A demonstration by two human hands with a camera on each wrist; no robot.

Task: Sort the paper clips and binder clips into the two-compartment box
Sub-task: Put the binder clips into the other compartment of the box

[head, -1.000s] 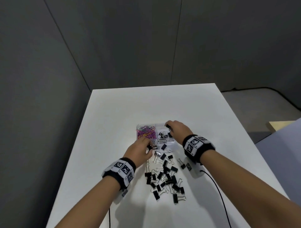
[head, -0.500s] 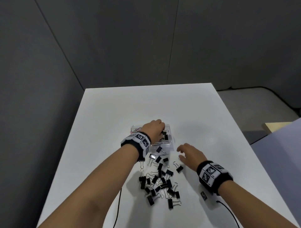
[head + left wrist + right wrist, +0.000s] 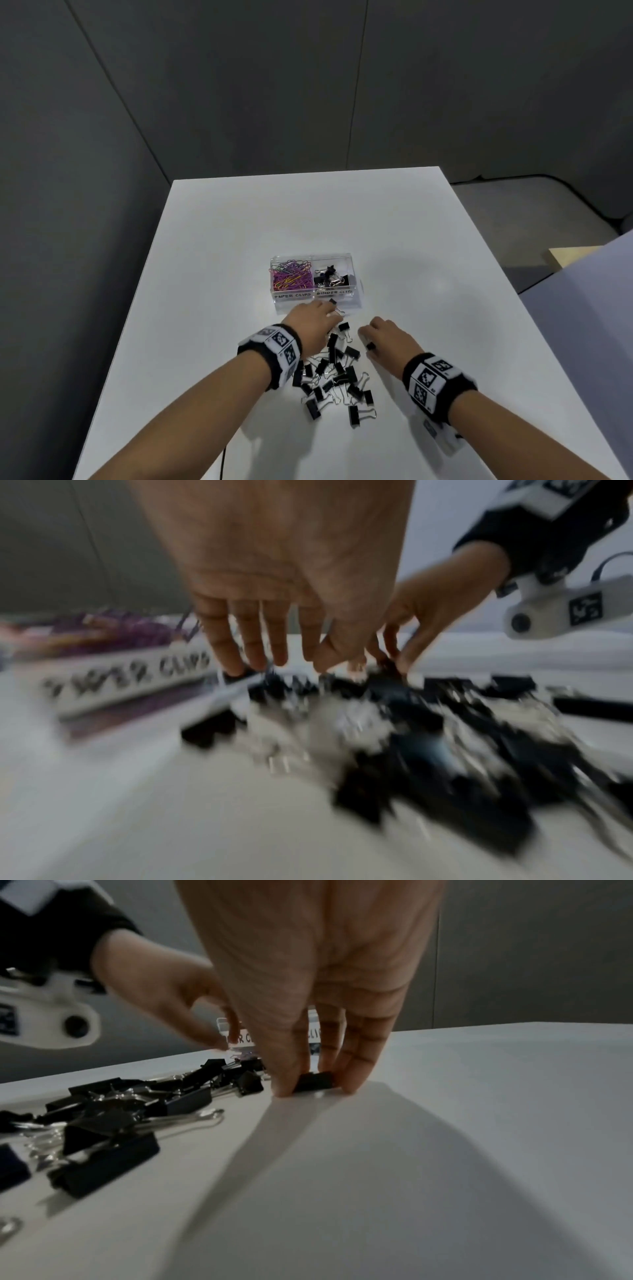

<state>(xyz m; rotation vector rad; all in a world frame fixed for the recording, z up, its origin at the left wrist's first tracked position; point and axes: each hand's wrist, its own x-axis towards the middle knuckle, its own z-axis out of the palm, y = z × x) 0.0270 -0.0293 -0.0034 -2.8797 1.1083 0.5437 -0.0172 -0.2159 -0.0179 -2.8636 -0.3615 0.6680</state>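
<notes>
A clear two-compartment box (image 3: 356,274) holds coloured paper clips (image 3: 291,278) on the left and black binder clips (image 3: 330,277) on the right. A pile of black binder clips (image 3: 337,375) lies on the white table in front of it. My left hand (image 3: 333,317) hovers at the pile's far end, just before the box. Its fingers (image 3: 236,653) point straight down at the clips and hold nothing that I can see. My right hand (image 3: 365,337) is at the pile's right edge. Thumb and fingers pinch one black binder clip (image 3: 314,1081) that sits on the table.
The white table (image 3: 239,240) ends near a dark partition wall at the back and left. A pale surface and a wooden corner (image 3: 568,255) stand off the right side. A cable (image 3: 222,462) runs along the near table.
My left hand has drawn back from the box's binder-clip compartment to the far end of the pile. My right hand has moved in to the pile's right edge and closed on a clip.
</notes>
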